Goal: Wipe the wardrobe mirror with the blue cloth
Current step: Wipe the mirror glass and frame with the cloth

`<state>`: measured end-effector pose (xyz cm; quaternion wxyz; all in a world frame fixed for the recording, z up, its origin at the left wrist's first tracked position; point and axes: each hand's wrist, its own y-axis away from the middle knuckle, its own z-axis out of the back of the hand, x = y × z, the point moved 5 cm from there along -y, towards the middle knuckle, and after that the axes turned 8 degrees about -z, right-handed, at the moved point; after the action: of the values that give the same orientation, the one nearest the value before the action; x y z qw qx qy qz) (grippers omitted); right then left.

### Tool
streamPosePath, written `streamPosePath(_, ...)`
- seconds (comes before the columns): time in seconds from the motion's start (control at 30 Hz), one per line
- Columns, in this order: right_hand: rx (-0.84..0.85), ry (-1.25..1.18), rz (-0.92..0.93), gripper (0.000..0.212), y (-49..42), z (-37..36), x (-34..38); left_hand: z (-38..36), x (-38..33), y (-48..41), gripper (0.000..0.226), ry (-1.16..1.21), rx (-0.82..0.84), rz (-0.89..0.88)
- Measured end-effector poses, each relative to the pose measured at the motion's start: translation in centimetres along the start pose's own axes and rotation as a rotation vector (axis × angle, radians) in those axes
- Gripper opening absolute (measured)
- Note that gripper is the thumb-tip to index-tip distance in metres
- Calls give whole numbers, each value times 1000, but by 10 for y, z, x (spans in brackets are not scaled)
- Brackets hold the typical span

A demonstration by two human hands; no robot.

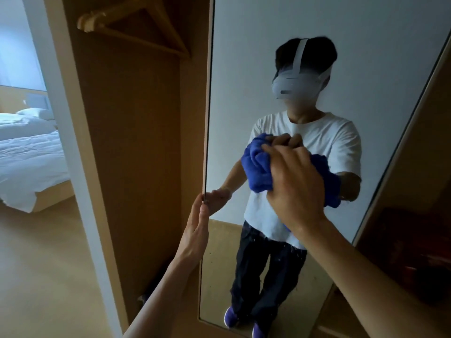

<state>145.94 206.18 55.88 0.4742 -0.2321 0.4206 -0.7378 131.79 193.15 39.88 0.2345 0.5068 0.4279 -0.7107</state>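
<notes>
The right hand (295, 189) presses the bunched cloth (256, 167) against the mirror (268, 57) at mid-height, fingers curled into the fabric. The left hand (197, 230) grips the mirror's free edge, fingers close together. Wiping looks under way but unfinished: specks (283, 247) dot the lower glass, and whether the upper part is done I cannot tell.

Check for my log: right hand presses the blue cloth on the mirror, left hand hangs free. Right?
No: the head view shows the left hand holding the mirror by its edge. The right hand does press the blue cloth on it.
</notes>
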Motion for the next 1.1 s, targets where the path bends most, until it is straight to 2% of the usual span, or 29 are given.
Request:
streamPosePath(0.13,237,-33,103,61,76,-34,19,0,-2,-3,58,43,-25,3)
streamPosePath(0.23,287,-101,99,63,94,-39,17,0,-3,-3,59,-4,-16,25)
streamPosePath(0.5,21,-58,-30,52,7,-1,-1,1,-3,1,51,0,-16,34)
streamPosePath(0.57,26,-80,-33,57,29,-9,4,4,-2,1,51,2,-15,40)
streamPosePath(0.7,252,-109,76,71,93,-39,24,10,-4,-1,51,-4,-20,46)
streamPosePath(0.77,281,-111,112,70,95,-43,28,10,-3,0,51,8,-21,49)
streamPosePath(0.83,249,-116,124,68,80,-39,31,9,-3,2,52,19,-31,47)
streamPosePath(1.0,35,-99,106,48,5,-15,55,5,-6,4,56,120,-30,61)
streamPosePath(1.1,41,-70,87,46,-1,-24,72,6,-6,5,55,134,-10,52)
